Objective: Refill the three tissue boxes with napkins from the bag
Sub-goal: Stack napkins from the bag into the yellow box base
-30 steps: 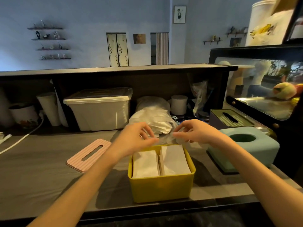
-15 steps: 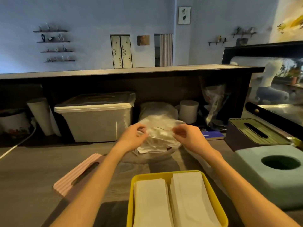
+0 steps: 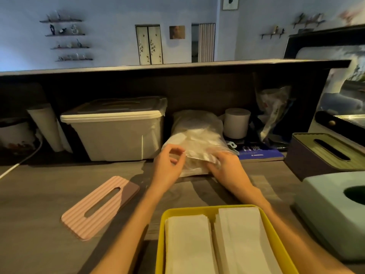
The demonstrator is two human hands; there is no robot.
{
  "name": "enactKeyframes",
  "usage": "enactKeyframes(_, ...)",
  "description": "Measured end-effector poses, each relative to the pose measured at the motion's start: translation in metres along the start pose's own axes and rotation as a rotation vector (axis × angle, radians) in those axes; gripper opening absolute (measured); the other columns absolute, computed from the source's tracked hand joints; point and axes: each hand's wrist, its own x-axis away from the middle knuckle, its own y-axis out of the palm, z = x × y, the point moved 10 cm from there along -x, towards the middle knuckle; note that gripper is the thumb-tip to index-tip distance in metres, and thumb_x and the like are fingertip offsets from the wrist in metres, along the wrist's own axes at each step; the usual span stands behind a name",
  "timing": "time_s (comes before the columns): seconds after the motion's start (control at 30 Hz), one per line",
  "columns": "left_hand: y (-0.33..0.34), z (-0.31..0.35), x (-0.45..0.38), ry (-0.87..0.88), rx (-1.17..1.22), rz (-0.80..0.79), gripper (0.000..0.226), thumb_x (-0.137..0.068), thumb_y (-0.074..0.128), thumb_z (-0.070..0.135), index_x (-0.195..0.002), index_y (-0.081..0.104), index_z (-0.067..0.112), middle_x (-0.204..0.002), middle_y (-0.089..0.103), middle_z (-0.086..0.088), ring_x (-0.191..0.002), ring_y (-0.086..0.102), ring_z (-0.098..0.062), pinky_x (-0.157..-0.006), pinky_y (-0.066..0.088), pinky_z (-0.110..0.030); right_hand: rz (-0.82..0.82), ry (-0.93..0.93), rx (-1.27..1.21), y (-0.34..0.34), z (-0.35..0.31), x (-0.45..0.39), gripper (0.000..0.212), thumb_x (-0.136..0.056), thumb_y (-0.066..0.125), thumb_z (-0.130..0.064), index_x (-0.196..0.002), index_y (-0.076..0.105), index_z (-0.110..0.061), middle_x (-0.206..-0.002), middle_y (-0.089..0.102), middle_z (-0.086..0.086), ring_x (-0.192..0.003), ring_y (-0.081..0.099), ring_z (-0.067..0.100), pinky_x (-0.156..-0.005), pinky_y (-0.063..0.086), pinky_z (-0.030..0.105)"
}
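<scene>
A clear plastic bag [image 3: 197, 139] of white napkins lies at the back of the counter. My right hand [image 3: 223, 165] is pushed into the bag's mouth, fingers hidden among the napkins. My left hand [image 3: 167, 165] pinches the bag's open edge beside it. Nearest me stands an open yellow tissue box [image 3: 161, 244] with two stacks of white napkins [image 3: 243, 240] side by side. Its pink ribbed lid [image 3: 98, 206] lies flat to the left. A pale green box [image 3: 325, 214] with a round hole and a dark box with a slotted green lid [image 3: 324, 153] stand on the right.
A lidded white storage bin [image 3: 116, 131] sits left of the bag under the raised shelf [image 3: 177, 66]. A paper roll [image 3: 237, 123], a crumpled clear bag [image 3: 274, 111] and a blue booklet [image 3: 258, 153] lie behind and right. A white cable [image 3: 19, 163] runs at far left.
The view has moved closer to the bag. My right hand went from holding the bag's edge to reaching inside it; my left hand stays at the opening.
</scene>
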Motion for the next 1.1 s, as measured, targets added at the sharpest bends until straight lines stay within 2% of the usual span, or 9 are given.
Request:
enactKeyframes(0.1,0.005,-0.006,0.005,-0.04,-0.002,-0.027,0.011,-0.095,0.068,0.019,-0.105,0.066,0.022,-0.098,0.065,0.018,-0.079,0.062,-0.003,-0.069,0.052,-0.019,0.041,-0.058,-0.034,-0.003,-0.009,0.003,0.028,-0.093,0.067,-0.011,-0.119,0.075,-0.018,-0.121,0.073,0.0,-0.115,0.063,0.016,-0.102,0.047,0.028)
enactKeyframes(0.33,0.008,-0.01,0.01,-0.061,0.056,-0.047,0.021,-0.097,0.063,0.009,-0.112,0.06,0.023,-0.105,0.064,0.014,-0.085,0.066,-0.007,-0.073,0.06,-0.031,0.117,-0.146,-0.007,-0.018,-0.018,0.011,0.036,-0.094,0.064,-0.001,-0.124,0.074,-0.02,-0.126,0.068,-0.003,-0.118,0.058,0.011,-0.102,0.045,0.02)
enactKeyframes(0.43,0.011,-0.009,0.011,-0.053,0.083,-0.071,0.033,-0.093,0.065,0.001,-0.113,0.056,0.026,-0.106,0.064,0.011,-0.087,0.065,-0.005,-0.074,0.061,-0.032,0.162,-0.165,-0.036,-0.029,-0.022,0.014,0.03,-0.098,0.063,-0.005,-0.123,0.071,-0.019,-0.119,0.071,-0.004,-0.109,0.061,0.008,-0.092,0.04,0.006)
enactKeyframes(0.5,0.012,-0.01,0.011,-0.067,0.094,-0.09,0.038,-0.091,0.069,0.002,-0.113,0.055,0.029,-0.107,0.064,0.01,-0.087,0.065,-0.009,-0.073,0.061,-0.034,0.14,-0.168,-0.051,-0.029,-0.022,0.016,0.03,-0.1,0.062,-0.009,-0.127,0.069,-0.019,-0.121,0.071,-0.003,-0.109,0.062,0.009,-0.091,0.044,0.01)
enactKeyframes(0.57,0.013,-0.012,0.011,-0.073,0.109,-0.099,0.04,-0.09,0.07,0.003,-0.116,0.055,0.028,-0.109,0.065,0.008,-0.087,0.066,-0.012,-0.073,0.062,-0.035,0.065,-0.165,-0.034,-0.019,-0.019,0.016,0.038,-0.097,0.065,-0.009,-0.133,0.064,-0.021,-0.129,0.068,-0.004,-0.118,0.06,0.012,-0.099,0.049,0.024)
enactKeyframes(0.7,0.015,-0.015,0.013,-0.122,0.166,-0.123,0.042,-0.096,0.065,0.009,-0.13,0.054,0.031,-0.112,0.067,0.003,-0.091,0.068,-0.012,-0.072,0.058,-0.022,-0.083,-0.059,0.009,0.002,-0.003,0.014,0.066,-0.088,0.071,-0.007,-0.147,0.051,-0.028,-0.148,0.054,-0.009,-0.138,0.045,0.012,-0.117,0.04,0.039)
enactKeyframes(0.9,0.018,-0.018,0.015,-0.2,0.165,-0.15,0.036,-0.102,0.055,0.012,-0.134,0.062,0.027,-0.118,0.062,0.003,-0.099,0.064,-0.011,-0.07,0.061,-0.024,-0.047,-0.055,-0.01,-0.002,-0.005,0.013,0.066,-0.087,0.069,-0.002,-0.14,0.055,-0.039,-0.148,0.051,-0.01,-0.139,0.043,0.012,-0.117,0.04,0.037)
enactKeyframes(1.0,0.017,-0.014,0.016,-0.197,0.173,-0.145,0.036,-0.103,0.055,0.013,-0.134,0.063,0.027,-0.116,0.065,0.0,-0.094,0.065,-0.013,-0.063,0.056,-0.018,-0.022,-0.065,0.012,-0.004,-0.009,0.013,0.065,-0.089,0.069,-0.004,-0.143,0.055,-0.037,-0.147,0.05,-0.009,-0.136,0.042,0.013,-0.111,0.036,0.027)
enactKeyframes(1.1,0.02,0.0,0.018,-0.151,0.199,-0.171,0.035,-0.102,0.055,0.013,-0.131,0.066,0.03,-0.118,0.067,0.003,-0.089,0.067,-0.009,-0.063,0.055,-0.018,0.003,-0.092,0.022,-0.007,-0.014,0.014,0.065,-0.087,0.074,-0.006,-0.144,0.054,-0.031,-0.146,0.05,-0.006,-0.134,0.043,0.015,-0.108,0.04,0.03)
